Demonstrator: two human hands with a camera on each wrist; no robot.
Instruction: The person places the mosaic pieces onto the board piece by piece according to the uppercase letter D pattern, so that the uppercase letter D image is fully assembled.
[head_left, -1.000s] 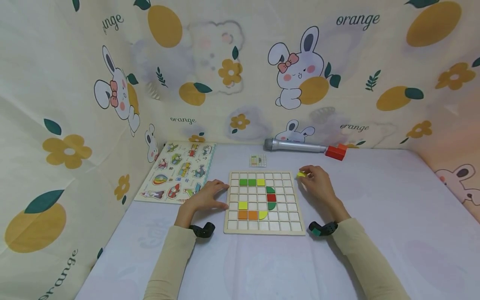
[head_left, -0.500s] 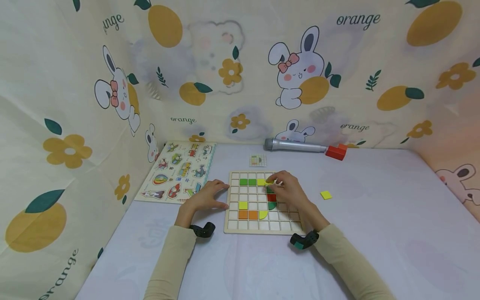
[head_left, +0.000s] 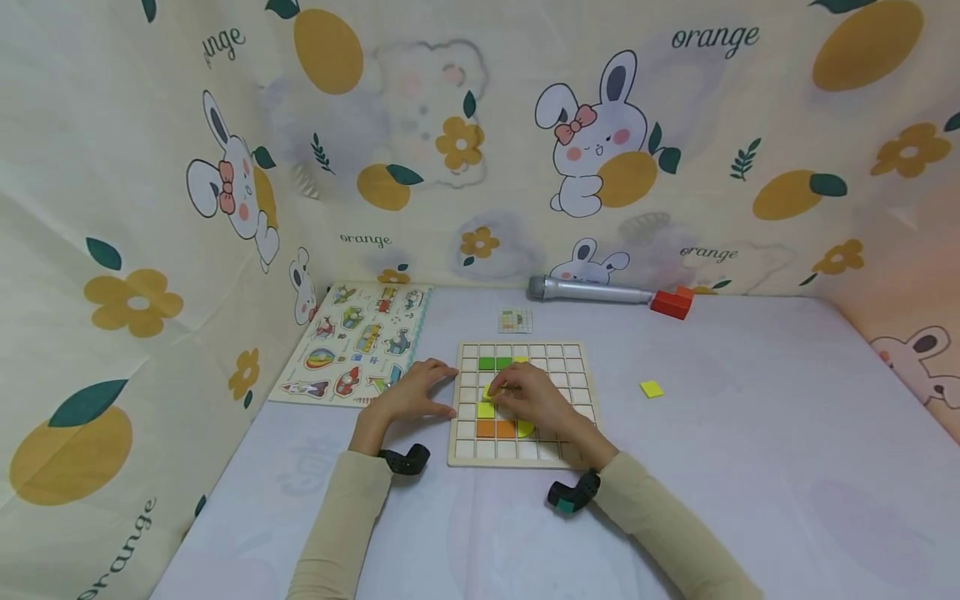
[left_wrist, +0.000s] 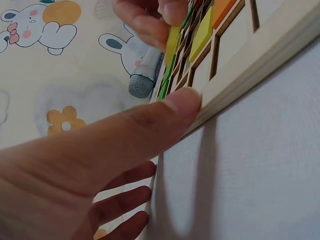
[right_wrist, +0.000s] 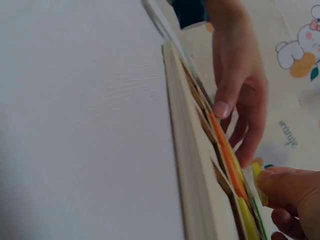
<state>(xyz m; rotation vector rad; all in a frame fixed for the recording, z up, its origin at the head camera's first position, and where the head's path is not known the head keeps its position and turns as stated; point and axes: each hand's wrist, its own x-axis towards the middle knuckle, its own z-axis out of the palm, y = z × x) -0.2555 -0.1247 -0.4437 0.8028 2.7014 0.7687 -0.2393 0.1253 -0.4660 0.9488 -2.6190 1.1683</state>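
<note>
My right hand (head_left: 536, 402) pinches a small yellow tile (right_wrist: 259, 184) between thumb and fingertips. It is over the wooden grid board (head_left: 459, 463), just beyond a yellow square tile (head_left: 486, 410) in the left part. Whether the pinched tile touches the board I cannot tell. My left hand (head_left: 408, 393) rests against the board's left edge, its thumb (left_wrist: 182, 105) on the near corner side and the fingers spread further along. Green tiles (head_left: 495, 364) lie in the second row, orange tiles (head_left: 495, 428) in a nearer row. My right hand hides part of the grid.
One yellow square tile (head_left: 652, 389) lies on the table right of the board. Behind the board are a small pattern card (head_left: 515, 321), a grey microphone (head_left: 592, 292) and a red block (head_left: 671, 305). A picture puzzle board (head_left: 341, 342) lies at the left.
My right hand has carried the yellow tile leftward from beside the board to above its left part. A yellow square on the table has come into sight. The left hand stays put.
</note>
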